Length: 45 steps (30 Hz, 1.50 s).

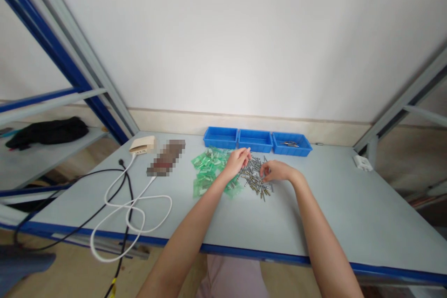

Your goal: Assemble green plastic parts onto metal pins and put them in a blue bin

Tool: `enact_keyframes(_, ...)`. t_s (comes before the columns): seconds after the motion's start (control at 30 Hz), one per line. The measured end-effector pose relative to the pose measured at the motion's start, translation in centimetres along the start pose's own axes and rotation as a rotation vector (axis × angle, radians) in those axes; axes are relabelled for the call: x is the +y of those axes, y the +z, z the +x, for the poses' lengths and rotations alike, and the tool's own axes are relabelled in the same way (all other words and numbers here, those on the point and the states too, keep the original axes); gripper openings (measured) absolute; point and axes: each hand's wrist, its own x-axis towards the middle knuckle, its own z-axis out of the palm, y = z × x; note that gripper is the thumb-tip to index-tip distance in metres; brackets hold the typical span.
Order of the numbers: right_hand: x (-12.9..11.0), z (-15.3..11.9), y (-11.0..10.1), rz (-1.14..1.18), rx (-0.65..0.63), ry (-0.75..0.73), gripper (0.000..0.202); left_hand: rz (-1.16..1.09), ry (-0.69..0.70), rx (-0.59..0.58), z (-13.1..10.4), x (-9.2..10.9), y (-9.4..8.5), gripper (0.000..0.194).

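A loose pile of slim metal screws [257,187], silver with some brass-coloured parts, lies on the table between my two hands. My left hand [239,162] is above the pile's left edge, its fingers closed together; what they hold, if anything, is too small to make out. Reaching into the pile from the right, my right hand [276,171] has its fingers bent and somewhat apart over the screws. Green plastic bags [211,167] with small pieces inside lie left of the pile, partly behind my left hand and forearm.
Behind the pile stand three blue bins in a row: the left bin [220,143], the middle bin [255,146] and the right bin [292,151], which holds several metal pieces. A white cable [141,230] loops leftward from a charger box [142,144]. A white block [363,163] sits far right.
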Motion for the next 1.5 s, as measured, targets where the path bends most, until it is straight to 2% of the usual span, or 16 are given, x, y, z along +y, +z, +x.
enact_keyframes(0.17,-1.1,-0.5,-0.4,0.015,0.082,-0.012,0.011,0.006,0.013,-0.011,0.0,0.0,0.0,0.044)
enact_keyframes(0.33,-2.1,-0.7,-0.5,-0.055,-0.039,0.003,0.011,0.015,0.014,-0.016,-0.1,0.0,0.0,0.044)
enact_keyframes(0.53,-2.5,-0.3,-0.1,-0.115,-0.026,0.080,0.009,0.035,0.019,-0.016,-0.1,-0.2,0.0,0.044)
enact_keyframes(0.67,-2.1,-0.2,-0.3,-0.160,-0.073,0.088,0.022,0.035,0.016,-0.023,-0.1,-0.3,0.0,0.043)
enact_keyframes(0.73,-2.1,-0.1,-0.4,-0.170,-0.071,0.085,0.021,0.038,0.015,-0.022,-0.1,-0.2,0.0,0.043)
enact_keyframes(1.03,-3.0,-0.1,-0.2,-0.173,0.007,0.085,0.017,0.048,0.007,-0.023,0.0,-0.3,0.1,0.043)
enact_keyframes(1.23,-2.7,-0.1,-0.1,-0.147,0.064,0.020,0.014,0.056,0.021,-0.031,-0.1,-0.4,0.1,0.043)
enact_keyframes(1.43,-1.8,-0.3,-0.8,0.098,0.256,-0.084,0.014,0.051,0.017,-0.104,-0.5,-0.3,0.3,0.032)
enact_keyframes(1.5,-1.9,-0.5,-1.0,0.165,0.284,-0.083,0.014,0.051,0.021,-0.133,-0.5,-0.3,0.4,0.032)
